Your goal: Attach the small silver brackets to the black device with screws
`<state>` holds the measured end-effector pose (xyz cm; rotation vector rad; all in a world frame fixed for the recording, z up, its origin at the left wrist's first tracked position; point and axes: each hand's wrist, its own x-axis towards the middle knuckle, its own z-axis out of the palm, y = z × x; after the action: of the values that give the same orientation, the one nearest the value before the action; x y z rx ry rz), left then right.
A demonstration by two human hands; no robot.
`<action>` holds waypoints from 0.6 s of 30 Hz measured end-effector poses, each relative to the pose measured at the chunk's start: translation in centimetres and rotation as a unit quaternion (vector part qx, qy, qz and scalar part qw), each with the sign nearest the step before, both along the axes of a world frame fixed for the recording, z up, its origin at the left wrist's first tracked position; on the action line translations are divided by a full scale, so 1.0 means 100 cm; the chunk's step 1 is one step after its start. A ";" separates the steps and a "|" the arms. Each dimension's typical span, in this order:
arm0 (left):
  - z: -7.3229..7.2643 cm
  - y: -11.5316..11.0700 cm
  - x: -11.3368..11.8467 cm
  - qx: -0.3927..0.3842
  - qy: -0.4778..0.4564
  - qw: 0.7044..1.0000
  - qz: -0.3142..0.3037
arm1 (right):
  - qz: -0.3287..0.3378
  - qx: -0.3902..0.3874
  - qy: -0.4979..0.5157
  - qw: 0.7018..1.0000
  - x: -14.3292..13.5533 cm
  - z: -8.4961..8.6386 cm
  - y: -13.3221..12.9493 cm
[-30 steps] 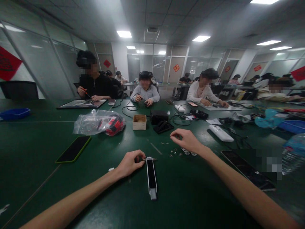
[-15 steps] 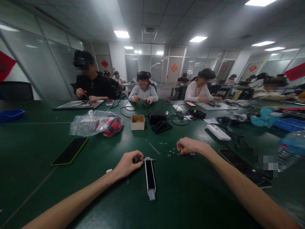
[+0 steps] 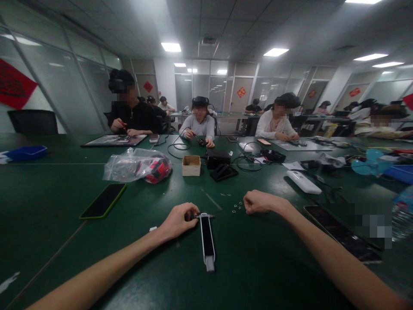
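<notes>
A long device with a white frame and black face lies on the green table, a grey piece at its near end and a thin metal rod across its far end. My left hand pinches the left end of this rod. To the right, my right hand rests on the table with curled fingers; whatever they hold, if anything, is hidden. Several tiny metal pieces lie just left of it.
A green-edged phone and a plastic bag with red things are at left. Beyond the hands stands a small open box. A white case and dark phone are at right. People sit opposite.
The whole view has shifted a little, moving the scene rightwards. My right hand's fingers are curled in more beside the tiny pieces. My left hand keeps its place at the rod.
</notes>
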<state>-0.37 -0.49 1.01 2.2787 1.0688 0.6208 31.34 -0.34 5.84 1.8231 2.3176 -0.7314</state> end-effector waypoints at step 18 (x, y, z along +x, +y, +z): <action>0.001 -0.002 -0.001 -0.006 0.004 1.000 -0.004 | 0.106 0.117 0.147 0.976 -0.050 0.003 -0.017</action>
<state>-0.42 -0.64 1.11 2.2766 1.0645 0.6003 26.39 -1.99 6.14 1.6025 2.8445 -0.7698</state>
